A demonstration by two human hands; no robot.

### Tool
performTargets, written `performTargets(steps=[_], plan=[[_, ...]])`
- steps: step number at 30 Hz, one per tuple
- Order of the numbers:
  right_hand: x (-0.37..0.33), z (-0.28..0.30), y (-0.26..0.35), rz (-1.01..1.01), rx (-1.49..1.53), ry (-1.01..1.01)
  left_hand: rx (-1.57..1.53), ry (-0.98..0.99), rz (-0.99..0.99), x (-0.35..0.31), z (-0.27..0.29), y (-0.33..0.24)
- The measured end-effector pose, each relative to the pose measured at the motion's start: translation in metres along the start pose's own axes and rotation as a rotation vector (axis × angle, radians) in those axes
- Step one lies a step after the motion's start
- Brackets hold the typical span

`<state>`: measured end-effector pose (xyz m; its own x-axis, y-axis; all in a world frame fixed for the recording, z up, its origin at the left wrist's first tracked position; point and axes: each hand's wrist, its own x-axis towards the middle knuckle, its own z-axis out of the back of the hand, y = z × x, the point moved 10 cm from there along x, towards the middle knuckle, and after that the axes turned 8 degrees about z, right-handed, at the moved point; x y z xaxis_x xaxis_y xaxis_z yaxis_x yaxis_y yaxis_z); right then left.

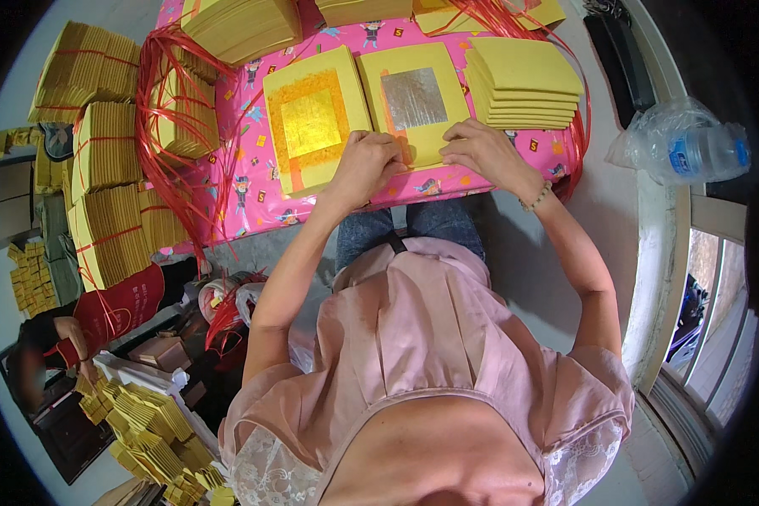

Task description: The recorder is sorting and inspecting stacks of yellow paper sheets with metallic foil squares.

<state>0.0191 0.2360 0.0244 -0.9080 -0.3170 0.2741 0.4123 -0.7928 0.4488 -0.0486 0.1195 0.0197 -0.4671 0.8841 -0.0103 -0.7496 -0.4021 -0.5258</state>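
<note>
A stack of yellow paper sheets with a silver foil square (pixel 414 99) on top lies on the table in front of me. My left hand (pixel 369 165) is closed at its near left corner, fingers curled over the edge. At the near right corner my right hand (pixel 487 153) grips the same stack with fingertips pressed together. The thumbs are mostly hidden. Left of this lies another yellow paper stack with a gold foil square (pixel 314 122) and an orange border, close to my left hand. To the right sits a fanned pile of plain yellow paper (pixel 523 80).
Red plastic strings (pixel 156 110) hang over the left side of the pink patterned table cover (pixel 249 181). Tied yellow paper bundles (pixel 110 152) are piled beyond it. A clear plastic bottle (pixel 700 154) lies at the right. Another person in a red apron (pixel 120 304) is at lower left.
</note>
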Motion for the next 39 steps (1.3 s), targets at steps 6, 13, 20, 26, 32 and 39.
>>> performTargets(steps=[6,13,20,26,32,39], plan=[[0.003,0.003,0.004,0.007,-0.023,-0.015,0.007,-0.017,-0.005,0.0,0.002,-0.001],[0.01,-0.001,0.009,-0.028,-0.107,0.049,0.064,-0.05,-0.027,0.002,0.004,-0.014],[0.015,0.012,0.019,0.033,-0.249,-0.016,0.238,-0.166,0.008,0.016,-0.009,-0.025],[0.011,0.066,0.058,0.017,-0.328,-0.469,0.035,-0.319,0.063,0.013,0.013,-0.014],[0.005,0.028,0.002,-0.354,0.245,-0.558,-0.439,-0.478,0.188,-0.001,0.047,0.005],[0.035,0.003,-0.029,-0.298,1.014,-0.64,-0.858,-0.378,0.17,-0.023,0.042,-0.004]])
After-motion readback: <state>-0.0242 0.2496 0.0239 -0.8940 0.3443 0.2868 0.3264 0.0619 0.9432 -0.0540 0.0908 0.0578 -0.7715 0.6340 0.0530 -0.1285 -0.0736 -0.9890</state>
